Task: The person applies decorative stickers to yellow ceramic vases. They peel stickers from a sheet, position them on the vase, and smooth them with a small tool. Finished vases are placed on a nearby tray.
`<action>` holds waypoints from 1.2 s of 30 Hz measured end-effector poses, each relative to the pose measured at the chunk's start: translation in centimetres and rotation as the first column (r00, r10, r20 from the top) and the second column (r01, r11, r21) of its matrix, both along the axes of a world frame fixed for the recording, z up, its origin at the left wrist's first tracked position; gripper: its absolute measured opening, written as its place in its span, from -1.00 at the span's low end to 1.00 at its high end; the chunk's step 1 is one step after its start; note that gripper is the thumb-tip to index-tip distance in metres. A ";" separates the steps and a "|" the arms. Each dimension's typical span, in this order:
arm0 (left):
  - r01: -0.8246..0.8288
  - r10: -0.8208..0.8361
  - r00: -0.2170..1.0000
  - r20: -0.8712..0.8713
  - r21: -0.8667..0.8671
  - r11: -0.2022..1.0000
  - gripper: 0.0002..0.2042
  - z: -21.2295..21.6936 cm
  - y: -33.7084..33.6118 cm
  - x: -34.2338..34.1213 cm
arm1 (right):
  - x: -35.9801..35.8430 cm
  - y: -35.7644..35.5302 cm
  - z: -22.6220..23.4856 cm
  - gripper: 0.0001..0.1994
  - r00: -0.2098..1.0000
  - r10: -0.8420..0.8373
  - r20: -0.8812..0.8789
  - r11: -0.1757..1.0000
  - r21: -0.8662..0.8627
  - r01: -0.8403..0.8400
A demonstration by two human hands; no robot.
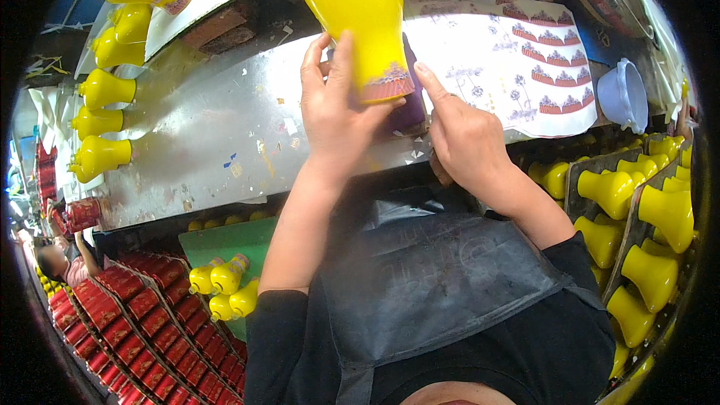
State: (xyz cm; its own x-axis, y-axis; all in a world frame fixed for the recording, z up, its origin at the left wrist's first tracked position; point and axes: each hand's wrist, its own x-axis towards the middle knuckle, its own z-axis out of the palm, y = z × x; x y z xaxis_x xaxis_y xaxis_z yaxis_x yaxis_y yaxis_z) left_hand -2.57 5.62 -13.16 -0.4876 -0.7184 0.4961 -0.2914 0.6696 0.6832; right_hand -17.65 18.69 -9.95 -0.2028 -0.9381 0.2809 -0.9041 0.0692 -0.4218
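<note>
Head view: the only view; it looks down over the person's forearms and a dark apron (442, 285) to a metal worktable (217, 135).
Left hand (337, 109): fingers wrapped around the yellow vase (360, 19), gripping it near its patterned band (386, 82) and holding it up over the table.
Right hand (465, 135): fingers loosely curled, forefinger stretched out with its tip on or just beside the band's edge; it grasps nothing that I can see.
Vase position: raised in the left hand, top centre, in front of the decal sheet (517, 67).
Step in hand: seemingly pressing or smoothing the band decal onto the vase.
Next move calls for: probably a steady left grip, with light, even fingertip pressure around the band.
Surroundings: plain yellow vases in trays (637, 210) at right, more along the table's left edge (101, 124), red items in rows (142, 315) lower left, a pale bowl (622, 94).
</note>
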 end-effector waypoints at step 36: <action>-0.022 0.023 0.999 0.025 -0.043 0.999 -0.06 -0.4 0.7 0.2 | -3.7 -4.5 0.2 -0.52 0.615 -0.113 0.781 0.931 0.299 -0.209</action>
State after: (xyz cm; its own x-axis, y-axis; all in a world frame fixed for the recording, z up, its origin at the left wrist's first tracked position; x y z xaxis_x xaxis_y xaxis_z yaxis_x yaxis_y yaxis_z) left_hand -2.35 6.34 -13.61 -0.4848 -0.7075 0.5142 -0.3236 0.6913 0.6461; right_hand -21.34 14.18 -9.73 -0.1428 -0.9480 -0.2843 -0.2493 0.3125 -0.9166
